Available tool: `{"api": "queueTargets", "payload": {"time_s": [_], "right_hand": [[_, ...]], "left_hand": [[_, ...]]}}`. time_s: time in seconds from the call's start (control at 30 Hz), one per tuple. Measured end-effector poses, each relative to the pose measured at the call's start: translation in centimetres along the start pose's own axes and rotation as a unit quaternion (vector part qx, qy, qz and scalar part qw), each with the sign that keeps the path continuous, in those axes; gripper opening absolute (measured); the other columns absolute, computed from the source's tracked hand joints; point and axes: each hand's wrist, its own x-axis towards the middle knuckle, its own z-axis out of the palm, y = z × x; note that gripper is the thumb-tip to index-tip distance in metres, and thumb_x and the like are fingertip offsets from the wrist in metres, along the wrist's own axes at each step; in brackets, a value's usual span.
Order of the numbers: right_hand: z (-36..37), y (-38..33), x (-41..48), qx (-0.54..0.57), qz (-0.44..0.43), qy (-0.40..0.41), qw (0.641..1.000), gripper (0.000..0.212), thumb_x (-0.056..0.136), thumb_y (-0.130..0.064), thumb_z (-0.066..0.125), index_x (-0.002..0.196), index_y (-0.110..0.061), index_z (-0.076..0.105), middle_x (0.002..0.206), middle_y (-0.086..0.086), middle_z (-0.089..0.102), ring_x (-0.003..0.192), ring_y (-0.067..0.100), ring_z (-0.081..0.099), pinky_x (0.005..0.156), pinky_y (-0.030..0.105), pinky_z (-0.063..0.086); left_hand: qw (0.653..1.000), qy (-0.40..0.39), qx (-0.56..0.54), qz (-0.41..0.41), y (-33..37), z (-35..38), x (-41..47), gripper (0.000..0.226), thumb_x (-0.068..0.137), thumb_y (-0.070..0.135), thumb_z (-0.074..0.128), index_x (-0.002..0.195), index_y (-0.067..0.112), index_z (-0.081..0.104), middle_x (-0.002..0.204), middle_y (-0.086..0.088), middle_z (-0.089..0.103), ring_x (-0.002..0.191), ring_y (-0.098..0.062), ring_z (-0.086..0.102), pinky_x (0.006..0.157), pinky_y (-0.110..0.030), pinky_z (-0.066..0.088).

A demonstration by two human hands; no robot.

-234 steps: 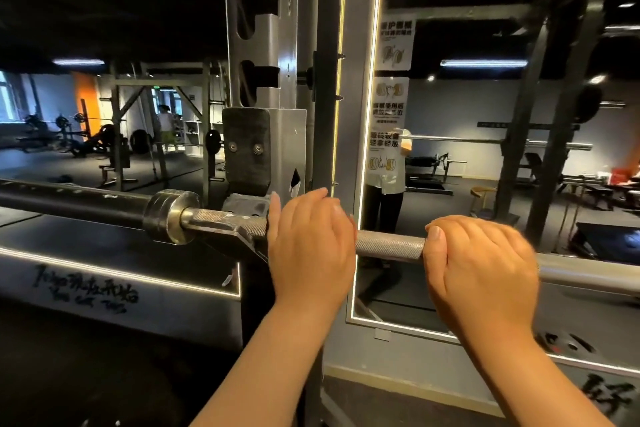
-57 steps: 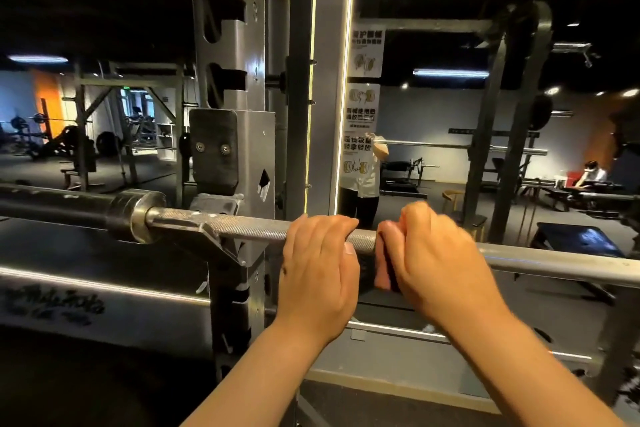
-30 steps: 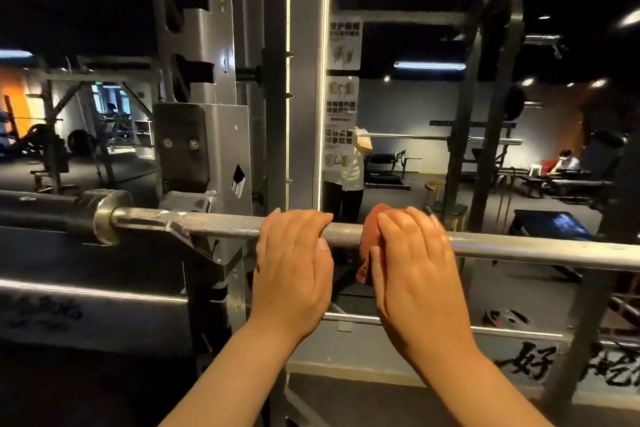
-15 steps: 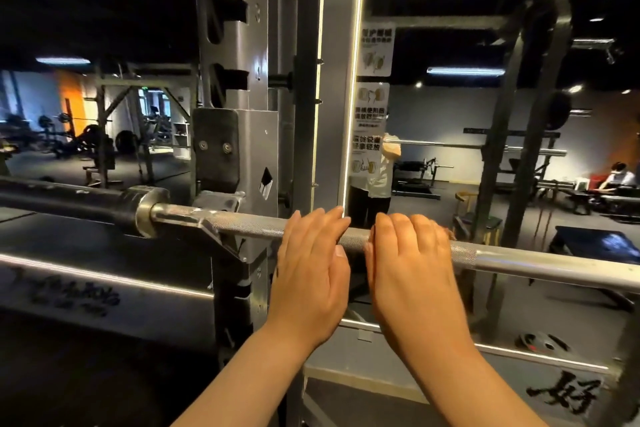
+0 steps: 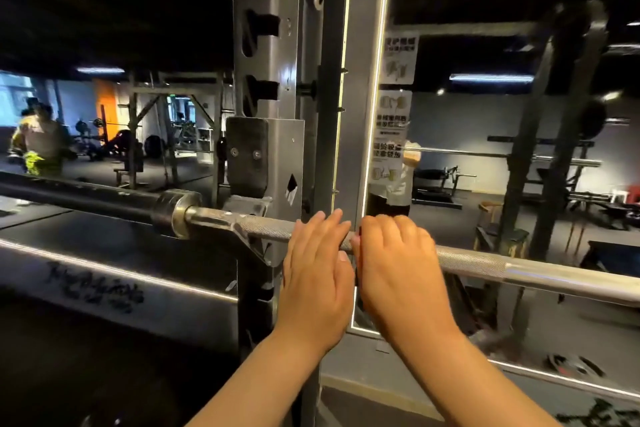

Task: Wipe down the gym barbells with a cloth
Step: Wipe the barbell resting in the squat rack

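Observation:
A steel barbell (image 5: 485, 263) lies across a rack hook, with a knurled shaft, a collar (image 5: 176, 213) and a black sleeve running off to the left. My left hand (image 5: 315, 274) rests on the knurled shaft just right of the hook, fingers fairly straight over the top. My right hand (image 5: 398, 263) sits right beside it and its fingers curl over the bar. The reddish cloth (image 5: 357, 239) is almost wholly hidden under that hand; only a dark sliver shows at its left edge.
The grey rack upright (image 5: 266, 45) with its hook block (image 5: 247, 152) stands just behind the bar. A lit-edged mirror (image 5: 485, 121) with paper signs fills the right side. A person (image 5: 38, 146) is at far left. A weight plate (image 5: 571, 364) lies on the floor.
My right hand has slid left along the bar until it is beside my left hand. Its fingers have curled tighter, and the cloth that showed a second ago is now nearly covered.

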Motion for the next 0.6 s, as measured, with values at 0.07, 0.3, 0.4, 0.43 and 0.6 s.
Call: {"api": "queueTargets", "payload": {"time_s": [0.07, 0.3, 0.4, 0.43, 0.6], "right_hand": [[1.0, 0.3, -1.2, 0.001, -0.022, 0.033, 0.999, 0.042, 0.101, -0.024, 0.042, 0.138, -0.006, 0.053, 0.131, 0.013, 0.057, 0.124, 0.037, 0.052, 0.106, 0.054, 0.042], [0.8, -1.1, 1.5, 0.030, -0.036, 0.061, 0.997, 0.024, 0.089, -0.023, 0.047, 0.103, -0.013, 0.063, 0.096, 0.007, 0.065, 0.090, 0.030, 0.060, 0.079, 0.047, 0.054], [0.9, -1.5, 1.9, 0.060, -0.022, 0.069, 0.996, 0.015, 0.090, -0.022, 0.050, 0.096, -0.014, 0.062, 0.090, 0.005, 0.064, 0.085, 0.029, 0.061, 0.073, 0.045, 0.054], [1.4, -1.4, 1.4, 0.053, -0.027, 0.072, 0.996, 0.019, 0.094, -0.022, 0.049, 0.104, -0.014, 0.063, 0.098, 0.006, 0.065, 0.094, 0.030, 0.061, 0.083, 0.047, 0.053], [2.7, 0.0, -1.1, 0.027, -0.060, 0.113, 0.991, 0.047, 0.096, -0.024, 0.053, 0.141, -0.010, 0.053, 0.135, 0.009, 0.057, 0.128, 0.034, 0.051, 0.109, 0.054, 0.041]], "left_hand": [[1.000, 0.000, 0.000, 0.005, -0.2, 0.0, 0.0, 0.051, 0.105, 0.033, 0.023, 0.151, 0.024, 0.043, 0.160, 0.014, 0.035, 0.153, -0.003, 0.017, 0.128, -0.037, 0.007], [0.999, 0.024, -0.010, 0.025, -1.1, 0.1, 0.2, 0.049, 0.107, 0.027, 0.026, 0.151, 0.019, 0.044, 0.160, 0.009, 0.039, 0.153, -0.009, 0.022, 0.126, -0.040, 0.009], [0.999, 0.031, 0.005, 0.002, -1.6, -0.4, 0.5, 0.049, 0.106, 0.028, 0.025, 0.150, 0.020, 0.045, 0.159, 0.009, 0.039, 0.153, -0.007, 0.021, 0.127, -0.039, 0.007], [1.000, 0.027, 0.010, -0.004, -1.7, -0.6, 0.6, 0.050, 0.106, 0.029, 0.025, 0.151, 0.020, 0.045, 0.160, 0.009, 0.038, 0.154, -0.006, 0.019, 0.127, -0.038, 0.005], [0.999, -0.021, 0.036, 0.024, -2.5, -2.0, 0.2, 0.051, 0.105, 0.031, 0.027, 0.153, 0.024, 0.042, 0.163, 0.016, 0.030, 0.154, -0.002, 0.014, 0.128, -0.032, 0.001]]}}
